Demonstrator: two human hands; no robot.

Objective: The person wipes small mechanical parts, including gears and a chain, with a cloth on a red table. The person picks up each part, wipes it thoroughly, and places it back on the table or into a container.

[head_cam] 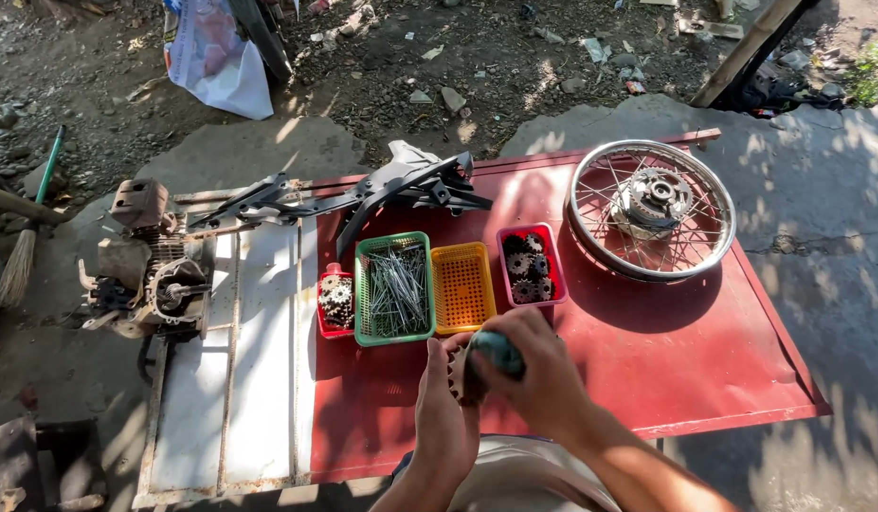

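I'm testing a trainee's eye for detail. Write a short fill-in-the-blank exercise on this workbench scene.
1. The green basket holds thin metal ____.
2. The basket between the green one and the pink basket is coloured ____.
3. The spoked wheel lies flat on the ____ panel.
4. The left hand holds a toothed ____ while the right hand grips a teal-handled tool.

Missing words: spokes; orange; red; sprocket

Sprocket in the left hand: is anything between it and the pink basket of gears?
Nothing visible blocks it. The left hand holds the sprocket beside the right hand, just below the pink basket; only bare red panel lies between.
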